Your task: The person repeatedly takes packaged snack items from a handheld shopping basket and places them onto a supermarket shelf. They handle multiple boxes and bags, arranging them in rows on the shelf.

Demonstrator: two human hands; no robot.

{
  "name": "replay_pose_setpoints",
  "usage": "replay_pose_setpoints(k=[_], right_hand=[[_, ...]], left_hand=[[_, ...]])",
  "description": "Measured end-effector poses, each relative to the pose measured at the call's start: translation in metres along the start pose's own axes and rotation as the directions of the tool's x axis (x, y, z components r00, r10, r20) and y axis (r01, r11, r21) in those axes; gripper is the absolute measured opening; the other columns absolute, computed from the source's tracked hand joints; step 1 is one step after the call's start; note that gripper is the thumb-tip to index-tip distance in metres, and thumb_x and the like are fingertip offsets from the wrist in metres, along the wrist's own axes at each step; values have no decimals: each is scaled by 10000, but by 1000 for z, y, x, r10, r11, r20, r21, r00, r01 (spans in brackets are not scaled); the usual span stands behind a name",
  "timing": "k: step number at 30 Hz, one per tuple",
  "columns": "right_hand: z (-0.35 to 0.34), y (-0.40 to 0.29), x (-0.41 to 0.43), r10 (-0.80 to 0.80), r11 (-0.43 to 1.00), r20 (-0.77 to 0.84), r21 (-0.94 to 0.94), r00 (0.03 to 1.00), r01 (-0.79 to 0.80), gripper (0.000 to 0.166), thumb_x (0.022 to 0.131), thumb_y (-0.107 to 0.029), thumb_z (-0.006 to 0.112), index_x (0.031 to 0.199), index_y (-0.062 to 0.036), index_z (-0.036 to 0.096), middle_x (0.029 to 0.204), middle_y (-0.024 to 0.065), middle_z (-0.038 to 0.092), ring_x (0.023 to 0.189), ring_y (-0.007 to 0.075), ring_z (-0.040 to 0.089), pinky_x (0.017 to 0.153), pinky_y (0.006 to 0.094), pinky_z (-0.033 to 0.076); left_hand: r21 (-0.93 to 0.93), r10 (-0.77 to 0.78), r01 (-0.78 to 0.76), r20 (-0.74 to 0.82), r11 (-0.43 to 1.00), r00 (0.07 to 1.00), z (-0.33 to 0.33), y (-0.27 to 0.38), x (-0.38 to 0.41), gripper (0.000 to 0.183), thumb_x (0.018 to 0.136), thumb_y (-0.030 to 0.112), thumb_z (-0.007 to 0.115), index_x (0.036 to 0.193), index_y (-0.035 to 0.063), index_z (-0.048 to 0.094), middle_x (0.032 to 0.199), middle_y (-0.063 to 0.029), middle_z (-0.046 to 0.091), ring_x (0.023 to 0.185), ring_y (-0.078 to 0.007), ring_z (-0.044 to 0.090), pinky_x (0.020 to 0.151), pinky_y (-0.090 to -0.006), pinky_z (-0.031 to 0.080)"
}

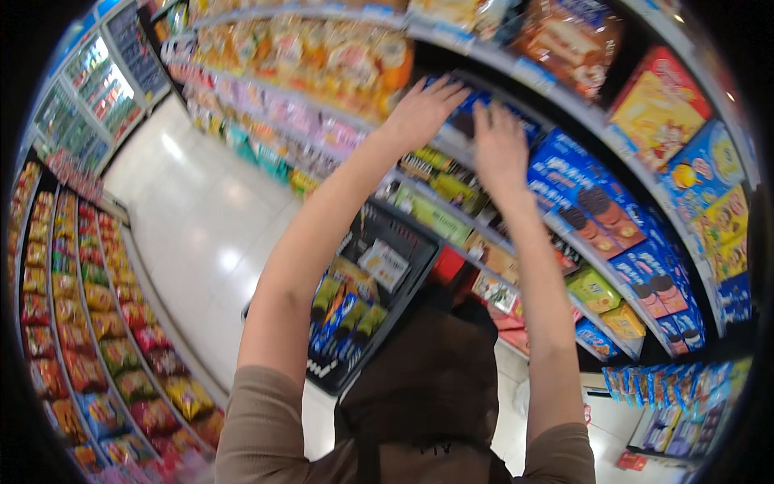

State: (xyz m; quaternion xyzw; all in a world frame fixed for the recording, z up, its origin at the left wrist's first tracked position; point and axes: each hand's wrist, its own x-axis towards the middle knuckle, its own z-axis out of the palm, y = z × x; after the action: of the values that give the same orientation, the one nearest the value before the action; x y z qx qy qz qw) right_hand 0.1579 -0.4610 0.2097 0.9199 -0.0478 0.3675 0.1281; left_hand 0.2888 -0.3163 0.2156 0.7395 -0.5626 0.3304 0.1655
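Observation:
Both my arms reach forward to a store shelf. My left hand (425, 110) lies with spread fingers on the left end of a row of dark blue packages (462, 115). Just right of it, my right hand (500, 145) rests over the same packages, its fingers pointing away from me. Whether either hand grips a package cannot be told. Blue cookie boxes (589, 193) stand on the shelf to the right of my right hand. Below my arms, a dark plastic crate (417, 254) holds green and blue packs (347, 311) and a white package (384, 264).
Orange and yellow bagged snacks (302, 54) fill the shelf at the left. Across the tiled aisle floor (199, 181) stands another rack of snack bags (109, 327). Glass-door coolers (100, 85) are at the far left. Hanging blue packets (665, 384) are at the lower right.

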Motion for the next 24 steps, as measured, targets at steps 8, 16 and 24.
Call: replay_pose_setpoints(k=[8, 16, 24], right_hand=[[-45, -97, -69, -232, 839, -150, 469, 961, 276, 468, 838, -4, 578, 1301, -62, 619, 1371, 185, 571, 1316, 356, 525, 1119, 505, 403], [42, -198, -241, -497, 691, 486, 723, 719, -11, 585, 861, -17, 610, 1429, 16, 473, 1499, 261, 429, 1418, 405, 399, 1157, 504, 339], [75, -278, -265, -545, 603, 522, 788, 657, -125, 630, 887, -54, 624, 1474, 8, 402, 1490, 253, 429, 1379, 405, 431, 1094, 495, 400]], left_hand=[[-248, -355, 286, -305, 925, 884, -85, 59, -138, 563, 800, -107, 564, 1347, 26, 575, 1388, -150, 585, 1339, -368, 505, 1136, -485, 380], [-9, -913, 960, 306, 278, 268, -65, 179, -408, 586, 842, -33, 662, 1401, -12, 488, 1453, -230, 484, 1326, -412, 504, 1114, -434, 420], [179, -900, 961, 419, 210, 119, -62, 193, -461, 746, 814, 48, 729, 1472, -31, 384, 1438, -273, 479, 1269, -439, 537, 1046, -446, 475]])
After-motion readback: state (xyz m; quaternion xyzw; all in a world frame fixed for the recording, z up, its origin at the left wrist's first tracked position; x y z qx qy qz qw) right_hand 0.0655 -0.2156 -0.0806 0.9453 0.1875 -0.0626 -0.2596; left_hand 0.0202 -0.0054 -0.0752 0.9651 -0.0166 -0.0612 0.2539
